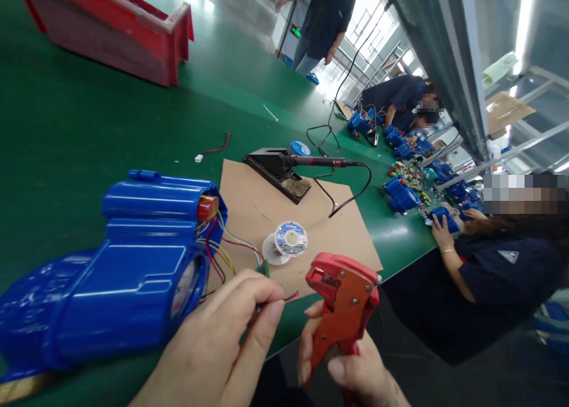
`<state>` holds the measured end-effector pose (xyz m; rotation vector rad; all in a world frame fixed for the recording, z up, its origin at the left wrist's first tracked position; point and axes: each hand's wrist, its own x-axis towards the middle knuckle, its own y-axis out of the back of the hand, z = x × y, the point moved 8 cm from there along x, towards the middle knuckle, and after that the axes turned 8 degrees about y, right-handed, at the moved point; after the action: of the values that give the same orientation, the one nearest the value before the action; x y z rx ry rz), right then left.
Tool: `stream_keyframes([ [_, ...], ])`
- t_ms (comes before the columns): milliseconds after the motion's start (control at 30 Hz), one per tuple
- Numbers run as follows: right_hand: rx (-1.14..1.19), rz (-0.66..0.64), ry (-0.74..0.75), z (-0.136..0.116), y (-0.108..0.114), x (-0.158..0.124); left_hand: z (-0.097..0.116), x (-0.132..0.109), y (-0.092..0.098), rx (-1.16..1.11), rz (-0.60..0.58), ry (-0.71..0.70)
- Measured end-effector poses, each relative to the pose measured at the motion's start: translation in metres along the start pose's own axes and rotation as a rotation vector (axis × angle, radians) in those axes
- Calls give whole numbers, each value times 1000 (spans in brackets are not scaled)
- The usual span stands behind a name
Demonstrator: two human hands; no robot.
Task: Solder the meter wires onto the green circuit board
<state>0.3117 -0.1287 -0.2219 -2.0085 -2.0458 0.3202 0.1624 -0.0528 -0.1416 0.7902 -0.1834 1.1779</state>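
Between thumb and forefinger, my left hand pinches a thin red and black wire, its end pointing right. My right hand is wrapped round the handles of a red wire stripper, whose jaws are upright and a little apart from the wire. Just beyond my left hand, a small green circuit board hangs on coloured wires from a blue plastic housing. A solder spool stands on brown cardboard, in front of a soldering iron in its black stand.
A red bin sits at the back left of the green table. A loose wire with a white connector lies behind the cardboard. Several people work along the right, one close by, among blue housings.
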Motion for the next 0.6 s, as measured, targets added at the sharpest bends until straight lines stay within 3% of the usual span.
stream_keyframes([
  [100,-174,-79,-53,-10,12,-9,5,-6,-6,11,-50,-46],
  [200,-337,-58,-27,-34,33,-7,10,-11,-9,23,-95,-86],
  [367,-836,283,161,-80,100,32,23,-8,-3,52,-181,-159],
  [467,-1055,416,223,-87,128,64,33,-4,0,52,-295,-233],
  [533,-1114,423,258,-83,129,77,38,-3,0,65,-346,-271],
  [600,-1104,375,314,-73,111,78,40,-4,0,82,-356,-288],
])
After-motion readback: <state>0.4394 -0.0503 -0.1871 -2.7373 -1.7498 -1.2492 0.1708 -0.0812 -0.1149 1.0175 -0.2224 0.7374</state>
